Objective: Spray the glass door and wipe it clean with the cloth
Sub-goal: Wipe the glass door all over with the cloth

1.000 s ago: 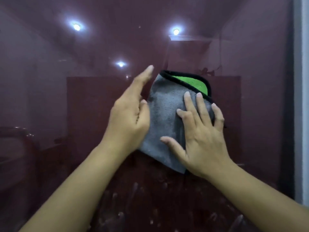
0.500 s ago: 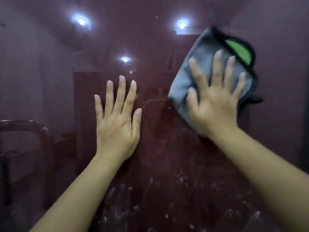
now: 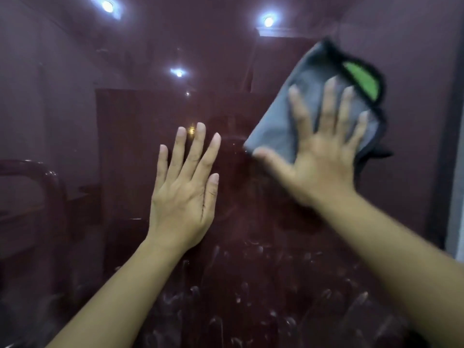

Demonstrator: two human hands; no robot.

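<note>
- Partly blurred: right hand (image 3: pixel 324 156), fingers spread flat, presses the grey cloth (image 3: pixel 281 119) on the glass door (image 3: pixel 120 136).
- Left hand (image 3: pixel 183 194) flat on glass, beside the cloth, holding nothing.
- Smears (image 3: pixel 251 297) below both hands; reflected ceiling lights (image 3: pixel 268 21) above.

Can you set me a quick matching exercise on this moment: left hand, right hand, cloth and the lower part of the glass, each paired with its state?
Column one:
1. left hand
2. right hand
3. cloth
4. lower glass

Column two:
A. grey with a black edge, a green patch showing at one corner
B. spread over the cloth, pressing it to the glass door
C. smeared with pale streaks
D. flat and bare on the door, fingers straight

Pairs: 1-D, 2-B, 3-A, 4-C.
</note>
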